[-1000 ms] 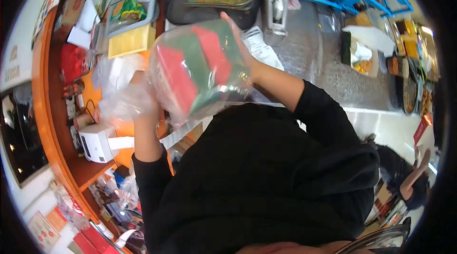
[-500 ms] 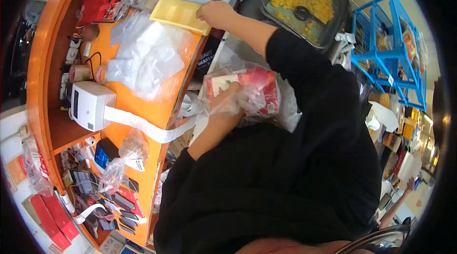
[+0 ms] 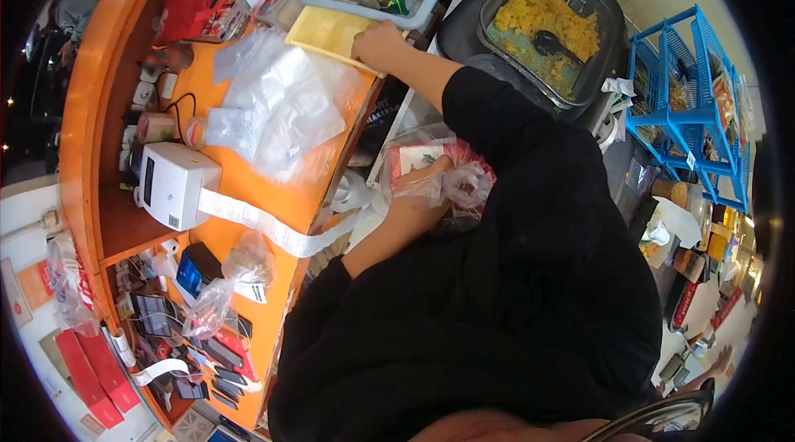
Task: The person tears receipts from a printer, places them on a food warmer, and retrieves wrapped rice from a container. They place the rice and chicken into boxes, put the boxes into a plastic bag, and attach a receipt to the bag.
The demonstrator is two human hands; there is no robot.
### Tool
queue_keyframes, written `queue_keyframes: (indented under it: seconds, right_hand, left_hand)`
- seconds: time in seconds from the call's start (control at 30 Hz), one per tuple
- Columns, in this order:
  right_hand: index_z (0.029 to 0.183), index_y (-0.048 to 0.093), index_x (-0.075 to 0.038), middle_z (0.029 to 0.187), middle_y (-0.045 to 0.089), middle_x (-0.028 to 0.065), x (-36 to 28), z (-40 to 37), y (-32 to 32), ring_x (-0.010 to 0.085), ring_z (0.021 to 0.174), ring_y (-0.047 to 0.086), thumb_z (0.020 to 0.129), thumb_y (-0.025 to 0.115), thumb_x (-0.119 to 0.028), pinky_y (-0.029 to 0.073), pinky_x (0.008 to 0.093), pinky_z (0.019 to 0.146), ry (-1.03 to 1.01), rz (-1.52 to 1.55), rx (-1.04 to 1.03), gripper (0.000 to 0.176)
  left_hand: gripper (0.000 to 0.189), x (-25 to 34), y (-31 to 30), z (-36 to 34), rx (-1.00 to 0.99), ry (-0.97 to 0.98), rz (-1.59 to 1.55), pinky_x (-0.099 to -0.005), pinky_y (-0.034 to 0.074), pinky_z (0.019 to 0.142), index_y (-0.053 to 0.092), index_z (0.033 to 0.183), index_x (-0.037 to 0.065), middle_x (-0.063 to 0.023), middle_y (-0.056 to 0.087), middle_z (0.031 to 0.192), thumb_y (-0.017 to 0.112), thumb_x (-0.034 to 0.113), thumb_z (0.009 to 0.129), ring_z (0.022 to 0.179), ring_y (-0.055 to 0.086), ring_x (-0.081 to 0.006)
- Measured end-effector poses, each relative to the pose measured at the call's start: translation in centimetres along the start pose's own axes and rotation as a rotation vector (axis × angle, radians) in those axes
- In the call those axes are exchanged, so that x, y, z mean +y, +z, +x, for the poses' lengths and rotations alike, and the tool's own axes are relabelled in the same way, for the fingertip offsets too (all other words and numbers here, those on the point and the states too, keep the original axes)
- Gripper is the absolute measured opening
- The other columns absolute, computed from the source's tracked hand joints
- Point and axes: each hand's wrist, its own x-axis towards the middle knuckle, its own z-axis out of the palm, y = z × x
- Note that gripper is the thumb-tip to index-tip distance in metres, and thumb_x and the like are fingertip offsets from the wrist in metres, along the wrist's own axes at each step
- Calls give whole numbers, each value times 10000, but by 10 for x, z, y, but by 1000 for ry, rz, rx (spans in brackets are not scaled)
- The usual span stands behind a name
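My left hand [image 3: 424,185] is closed on the gathered top of a clear plastic bag [image 3: 469,186], close against my body. Inside the bag is a red box with a white panel [image 3: 411,157]; my sleeve covers part of it. Farther up, my right hand [image 3: 381,46] rests in the near end of a shallow yellow tray [image 3: 327,29] at the counter's edge. Its fingers are curled down, and whatever they pinch, if anything, is hidden. Flat clear plastic bags [image 3: 277,115] lie spread on the orange counter beside the tray.
A white label printer [image 3: 178,185] trails a paper strip [image 3: 273,231] off the counter [image 3: 248,276]. Behind the tray stands a grey bin [image 3: 422,13] with a green packet. A lidded pan of yellow food [image 3: 546,15] and a blue rack [image 3: 691,102] are at right.
The whole view has shifted slightly. My right hand's fingers now curl further down into the yellow tray's end. The bagged red box sits closer under my right sleeve, more of it covered.
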Motion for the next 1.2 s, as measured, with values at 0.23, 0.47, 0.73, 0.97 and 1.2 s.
queue_keyframes:
  seconds: [0.23,0.47,0.73,0.97,1.2]
  right_hand:
    - [933,743,-193,843,713,16,11,-10,-15,192,763,674,805,665,-244,516,336,676,163,608,260,158]
    - [1047,709,-63,764,684,28,20,-62,-85,89,660,602,829,698,-90,494,239,640,320,1306,384,220]
    - [973,737,-143,900,712,82,62,-265,-118,225,830,678,802,713,-228,517,337,756,669,702,150,193]
    - [951,736,-71,914,723,61,52,-326,-123,176,827,677,816,713,-174,513,287,761,715,1308,323,172]
    - [888,701,14,841,706,45,-32,-319,-130,106,756,639,836,681,-64,509,255,692,474,1523,202,95]
  left_hand:
    - [224,0,-2,-5,-42,-34,100,-423,488,720,537,970,60,-194,637,840,616,202,815,846,639,-371]
    - [208,-13,9,-6,3,121,167,-391,502,703,561,976,88,-150,611,935,612,171,791,831,635,-323]
    - [240,-21,18,-10,3,184,271,-551,404,871,593,1058,156,-72,596,987,534,139,825,940,587,-263]
    - [282,-26,4,12,166,566,713,-366,477,721,600,1093,82,-68,640,918,611,262,876,836,619,-217]
    - [345,-16,-1,-3,55,-299,-512,-314,476,589,595,946,16,-32,617,760,744,304,827,645,561,-145]
